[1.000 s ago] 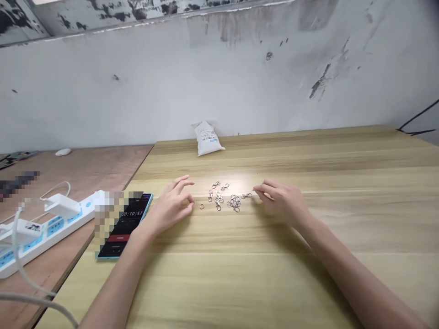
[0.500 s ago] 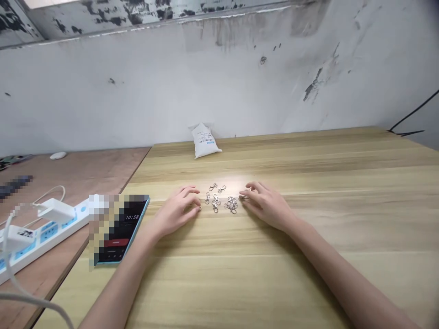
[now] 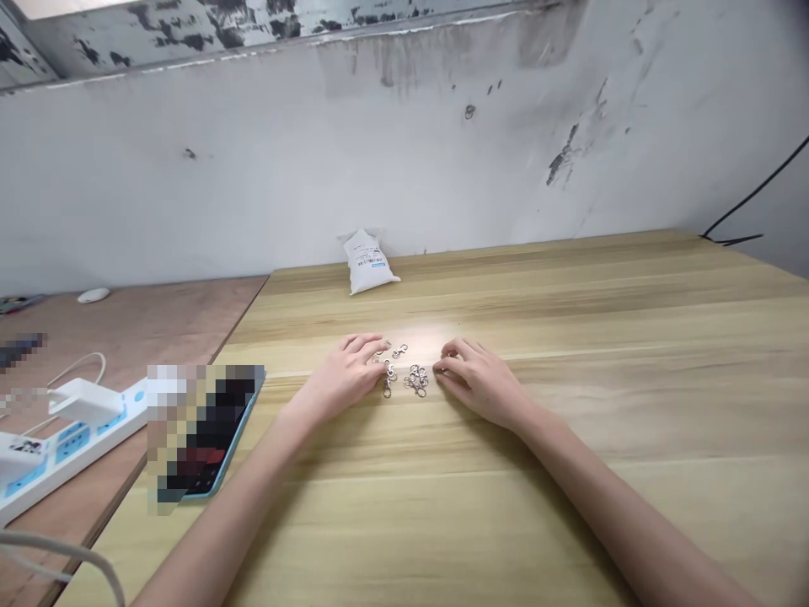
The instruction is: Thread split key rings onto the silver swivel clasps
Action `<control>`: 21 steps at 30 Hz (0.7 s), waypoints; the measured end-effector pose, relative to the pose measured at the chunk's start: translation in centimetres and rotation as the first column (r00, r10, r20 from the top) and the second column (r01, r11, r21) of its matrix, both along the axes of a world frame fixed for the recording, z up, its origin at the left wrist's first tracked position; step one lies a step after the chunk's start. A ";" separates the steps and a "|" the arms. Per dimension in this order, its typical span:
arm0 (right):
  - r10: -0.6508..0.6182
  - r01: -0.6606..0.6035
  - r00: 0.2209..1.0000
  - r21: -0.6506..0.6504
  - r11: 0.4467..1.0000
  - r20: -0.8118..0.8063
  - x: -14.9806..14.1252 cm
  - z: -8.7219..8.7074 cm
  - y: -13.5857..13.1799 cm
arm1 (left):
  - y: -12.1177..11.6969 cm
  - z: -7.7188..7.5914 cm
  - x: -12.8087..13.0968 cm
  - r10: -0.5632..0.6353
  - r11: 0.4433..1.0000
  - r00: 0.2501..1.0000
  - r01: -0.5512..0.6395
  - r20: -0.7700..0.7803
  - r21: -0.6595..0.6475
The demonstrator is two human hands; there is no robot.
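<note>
"Where are the clasps (image 3: 415, 379)?"

"On the pale wooden desk (image 3: 569, 480), in a small loose cluster with a few strays just left of it and above it, right between the two hands."

"How do the hands stand?"

"The left hand (image 3: 341, 379) is curled, palm down, its fingertips (image 3: 372, 354) at the strays. The right hand (image 3: 480, 384) is curled too, its fingertips (image 3: 441, 369) just beside the cluster. Both are narrow, but I can't tell whether either one holds a clasp."

"How much room is there between them?"

"Very little. The clasps fill the narrow gap."

"And around them?"

"The phone (image 3: 224, 430) lies near the left wrist, close to the desk's left edge. Past that edge sits a brown desk (image 3: 139, 329) with a power strip (image 3: 94, 430) on it. The bag (image 3: 367, 263) stands well behind the clasps, at the back edge against the wall (image 3: 316, 169). To the right, the desk runs on well past the right hand."
</note>
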State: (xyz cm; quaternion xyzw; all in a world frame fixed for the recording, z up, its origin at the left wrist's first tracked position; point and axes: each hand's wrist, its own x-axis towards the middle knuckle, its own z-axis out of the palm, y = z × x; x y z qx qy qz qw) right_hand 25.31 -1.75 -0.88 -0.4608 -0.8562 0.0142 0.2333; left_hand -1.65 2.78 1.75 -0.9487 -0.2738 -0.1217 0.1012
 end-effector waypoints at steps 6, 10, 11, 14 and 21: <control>0.011 -0.011 0.999 0.002 1.000 -0.032 -0.1 -0.1 0.0 | -0.2 0.1 0.1 -0.030 0.999 1.000 0.030 0.000 -0.027; 0.012 -0.012 1.000 0.015 1.000 -0.016 0.0 0.0 0.1 | -0.4 0.0 0.0 -0.035 0.999 0.999 0.035 0.011 0.002; 0.009 -0.009 1.000 0.022 1.000 -0.018 0.0 0.0 0.0 | -0.6 0.0 0.0 -0.035 0.999 0.999 0.035 0.023 0.011; 0.001 0.003 0.997 0.046 0.999 -0.083 -0.4 0.3 -0.3 | -1.3 0.2 0.0 -0.020 1.000 0.993 0.018 0.118 0.019; 0.212 -0.253 0.912 -0.076 0.964 -0.352 -3.9 0.9 -2.1 | -4.5 1.7 1.1 0.026 0.984 0.950 0.030 0.312 -0.173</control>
